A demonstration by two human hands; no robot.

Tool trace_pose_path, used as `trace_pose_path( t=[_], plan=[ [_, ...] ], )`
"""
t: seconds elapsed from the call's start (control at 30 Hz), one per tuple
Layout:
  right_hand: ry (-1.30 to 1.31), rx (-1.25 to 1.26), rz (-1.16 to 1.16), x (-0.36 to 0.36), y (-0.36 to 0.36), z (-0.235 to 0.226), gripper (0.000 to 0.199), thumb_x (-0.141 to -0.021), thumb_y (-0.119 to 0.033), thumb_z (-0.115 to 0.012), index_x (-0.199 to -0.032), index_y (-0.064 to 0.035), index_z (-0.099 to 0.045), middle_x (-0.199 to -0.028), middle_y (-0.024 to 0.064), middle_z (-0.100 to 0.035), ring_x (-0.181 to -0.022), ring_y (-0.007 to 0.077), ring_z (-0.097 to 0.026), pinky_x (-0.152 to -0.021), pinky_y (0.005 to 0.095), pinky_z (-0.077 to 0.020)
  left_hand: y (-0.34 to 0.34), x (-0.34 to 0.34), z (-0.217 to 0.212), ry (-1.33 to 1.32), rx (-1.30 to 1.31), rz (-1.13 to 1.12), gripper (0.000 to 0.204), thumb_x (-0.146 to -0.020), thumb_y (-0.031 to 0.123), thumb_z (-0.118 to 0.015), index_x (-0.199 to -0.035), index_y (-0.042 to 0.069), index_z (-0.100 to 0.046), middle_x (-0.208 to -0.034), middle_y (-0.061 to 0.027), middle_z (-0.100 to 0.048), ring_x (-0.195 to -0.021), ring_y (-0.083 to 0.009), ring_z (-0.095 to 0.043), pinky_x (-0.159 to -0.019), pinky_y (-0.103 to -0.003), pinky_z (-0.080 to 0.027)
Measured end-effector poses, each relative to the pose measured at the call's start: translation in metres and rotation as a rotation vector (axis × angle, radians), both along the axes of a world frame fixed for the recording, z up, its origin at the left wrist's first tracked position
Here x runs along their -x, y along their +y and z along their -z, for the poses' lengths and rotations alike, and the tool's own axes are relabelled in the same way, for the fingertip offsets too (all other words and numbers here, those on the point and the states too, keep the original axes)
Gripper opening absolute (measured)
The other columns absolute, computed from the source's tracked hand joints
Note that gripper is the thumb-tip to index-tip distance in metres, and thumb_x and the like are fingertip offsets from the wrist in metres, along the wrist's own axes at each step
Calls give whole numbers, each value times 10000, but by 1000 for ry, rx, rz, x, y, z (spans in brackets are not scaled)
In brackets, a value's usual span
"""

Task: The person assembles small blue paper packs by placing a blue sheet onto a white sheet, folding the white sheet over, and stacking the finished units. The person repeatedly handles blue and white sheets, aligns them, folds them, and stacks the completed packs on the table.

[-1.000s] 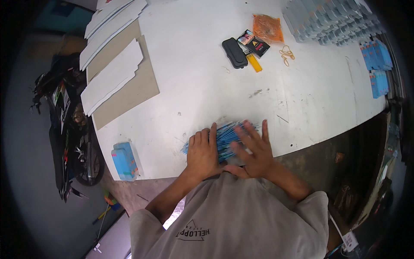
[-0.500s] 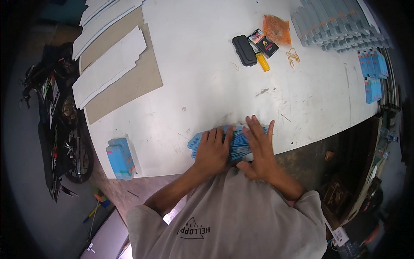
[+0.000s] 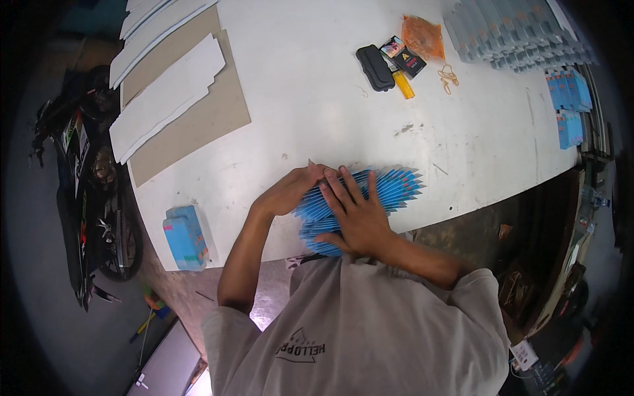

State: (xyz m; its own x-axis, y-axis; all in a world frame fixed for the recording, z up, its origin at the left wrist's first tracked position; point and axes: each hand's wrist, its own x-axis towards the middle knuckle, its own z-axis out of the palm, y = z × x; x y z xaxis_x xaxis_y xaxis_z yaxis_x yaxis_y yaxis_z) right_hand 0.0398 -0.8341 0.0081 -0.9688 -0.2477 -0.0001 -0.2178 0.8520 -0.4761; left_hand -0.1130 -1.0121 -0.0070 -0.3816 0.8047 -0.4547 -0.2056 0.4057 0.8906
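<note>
A pile of thin blue folded card pieces (image 3: 403,188) lies fanned out at the table's near edge, in front of my body. My right hand (image 3: 360,221) rests flat on top of it with the fingers spread and the thumb toward the near side. At the pile's far left side is my left hand (image 3: 287,191), its fingers stretched over the edge of the cards and touching them. Its fingertips meet those of my right hand and are partly hidden. The middle of the pile is covered by my hands.
A neat blue stack (image 3: 185,237) stands at the table's left corner. White cut sheets (image 3: 172,99) lie on a brown board (image 3: 231,99). Farther back are a black case (image 3: 374,68), a yellow lighter (image 3: 403,85), an orange bag (image 3: 422,37), rubber bands (image 3: 448,79) and grey folded stacks (image 3: 508,33).
The blue cards have spread from a compact row into a wider fan. My left hand has moved left and away from me to the pile's edge; my right hand has shifted left.
</note>
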Motion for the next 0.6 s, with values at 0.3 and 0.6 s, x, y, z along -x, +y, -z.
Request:
trace_pose_path(
  t=[0.3,0.6],
  plan=[
    [-37,276,8,-11,37,-24,875,-947,-663,-609,-1575,-74,-457,-1687,255,-298,-1572,455,-250,-1224,695,-195,9,-5,-1,30,-77,-100,923,-1044,763,-263,-1371,-2,-662,-1348,-195,-676,-1326,-332,-579,-1179,-427,-388],
    [-9,1004,410,8,67,50,1100,-950,-860,-331,-1618,13,-344,-1666,218,-364,-1552,347,-335,-1286,463,-223,21,-31,24,458,-297,-233,629,-1067,519,-501,-1354,-13,-672,-1304,-241,-684,-1198,-306,-623,-1061,-427,-469]
  ],
)
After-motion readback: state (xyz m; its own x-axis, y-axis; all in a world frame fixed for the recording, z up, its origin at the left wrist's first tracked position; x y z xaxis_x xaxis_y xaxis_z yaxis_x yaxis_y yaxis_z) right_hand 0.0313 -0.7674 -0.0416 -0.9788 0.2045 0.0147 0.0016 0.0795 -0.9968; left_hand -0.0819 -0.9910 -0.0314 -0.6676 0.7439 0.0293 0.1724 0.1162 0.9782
